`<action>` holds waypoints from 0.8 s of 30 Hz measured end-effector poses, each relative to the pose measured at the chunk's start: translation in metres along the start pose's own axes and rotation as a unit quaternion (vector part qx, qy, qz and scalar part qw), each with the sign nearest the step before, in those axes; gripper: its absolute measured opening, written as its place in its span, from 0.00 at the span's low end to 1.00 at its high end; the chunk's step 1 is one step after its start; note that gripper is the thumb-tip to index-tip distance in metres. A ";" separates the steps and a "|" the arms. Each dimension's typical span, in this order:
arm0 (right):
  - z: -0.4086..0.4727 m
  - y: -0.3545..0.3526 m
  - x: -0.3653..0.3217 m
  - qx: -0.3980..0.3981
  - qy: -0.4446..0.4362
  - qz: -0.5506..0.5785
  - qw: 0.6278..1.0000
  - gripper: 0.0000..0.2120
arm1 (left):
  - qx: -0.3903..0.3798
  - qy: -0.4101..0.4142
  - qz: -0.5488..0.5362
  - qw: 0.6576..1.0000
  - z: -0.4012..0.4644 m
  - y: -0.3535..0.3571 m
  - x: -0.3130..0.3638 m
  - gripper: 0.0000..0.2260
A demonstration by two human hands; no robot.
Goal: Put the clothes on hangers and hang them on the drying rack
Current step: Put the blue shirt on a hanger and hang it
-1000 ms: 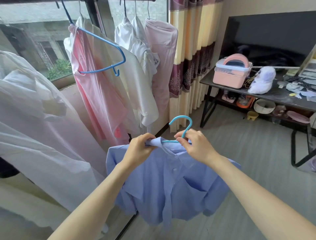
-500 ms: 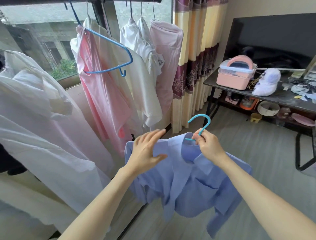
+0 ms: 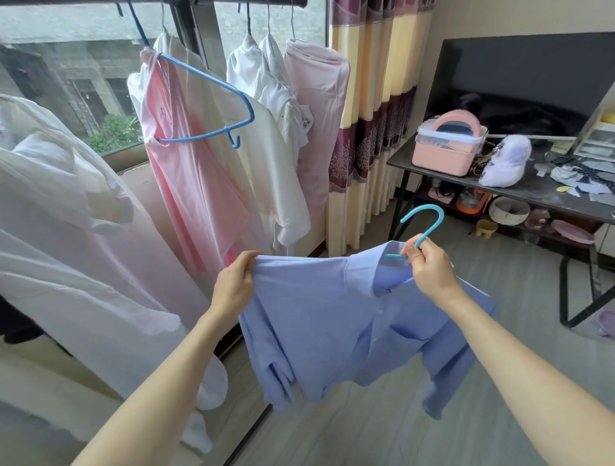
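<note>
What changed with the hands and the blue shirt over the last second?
The left hand let go of the collar, opened, then moved out to the left and took hold of the blue shirt at its shoulder, pulling it taut. The right hand kept its grip on the light blue hanger at the neck. The shirt remains unhung.

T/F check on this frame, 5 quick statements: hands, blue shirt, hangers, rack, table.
1. The right hand grips the light blue hanger at the base of its hook. True.
2. The left hand is empty. False: it pinches the shoulder of the blue shirt.
3. The blue shirt already hangs on the drying rack. False: it is held in both hands, below the rack.
4. The darker blue hanger on the rack carries a pink garment on one side only, its other arm bare. True.
5. The pink box sits on the floor. False: it stands on the dark table.
</note>
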State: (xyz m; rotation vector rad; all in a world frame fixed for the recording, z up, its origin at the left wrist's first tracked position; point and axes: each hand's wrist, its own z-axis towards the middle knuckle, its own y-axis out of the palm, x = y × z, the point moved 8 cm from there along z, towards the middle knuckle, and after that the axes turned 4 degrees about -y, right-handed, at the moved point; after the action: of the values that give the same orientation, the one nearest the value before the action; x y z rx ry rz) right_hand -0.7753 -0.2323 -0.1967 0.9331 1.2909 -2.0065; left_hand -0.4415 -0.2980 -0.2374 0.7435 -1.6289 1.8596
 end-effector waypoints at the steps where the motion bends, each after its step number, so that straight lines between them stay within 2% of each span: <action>1: -0.002 0.001 0.001 -0.008 0.003 0.000 1.000 0.09 | 0.012 -0.007 0.017 1.000 0.005 -0.003 -0.003 0.15; 4: -0.007 0.007 -0.004 -0.015 0.004 0.027 1.000 0.09 | -0.001 -0.050 0.104 0.993 0.014 -0.003 -0.012 0.15; 6: -0.009 0.013 -0.008 -0.017 0.002 0.036 0.999 0.09 | 0.000 -0.061 0.123 0.991 0.013 -0.003 -0.008 0.13; 7: -0.010 0.016 -0.012 -0.019 -0.001 0.030 0.999 0.09 | 0.004 -0.044 0.106 0.993 0.010 -0.003 0.001 0.13; 9: -0.011 0.024 -0.020 -0.029 -0.013 0.021 0.999 0.09 | -0.018 0.054 0.047 0.997 -0.001 0.008 0.034 0.14; 11: -0.011 0.031 -0.031 -0.041 -0.030 0.026 0.998 0.08 | -0.105 0.150 0.025 0.983 -0.023 0.031 0.073 0.16; 13: -0.009 0.037 -0.041 -0.051 -0.050 0.039 0.997 0.08 | -0.177 0.187 0.079 0.963 -0.043 0.056 0.100 0.18; 16: -0.013 0.033 -0.054 -0.003 -0.096 0.045 0.994 0.09 | -0.132 0.181 0.086 0.971 -0.047 0.063 0.118 0.08; 19: -0.020 0.013 -0.037 0.094 -0.132 -0.025 0.986 0.20 | -0.093 0.174 0.056 0.979 -0.043 0.057 0.112 0.06; 21: -0.022 0.002 -0.003 0.107 -0.068 -0.080 0.989 0.25 | -0.071 0.171 0.050 0.981 -0.039 0.050 0.103 0.05; 23: -0.024 -0.001 0.028 0.079 0.002 -0.137 0.987 0.25 | -0.043 0.153 0.042 0.986 -0.035 0.040 0.096 0.05; 24: -0.025 0.000 0.036 0.066 0.009 -0.169 0.983 0.25 | -0.032 0.143 0.043 0.988 -0.033 0.036 0.092 0.05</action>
State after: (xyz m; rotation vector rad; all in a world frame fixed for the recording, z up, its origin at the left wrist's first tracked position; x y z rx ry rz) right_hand -0.7906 -0.2129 -0.2328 0.8354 1.4170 -2.3728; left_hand -0.5333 -0.2653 -0.1995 0.3632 -1.5466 1.8640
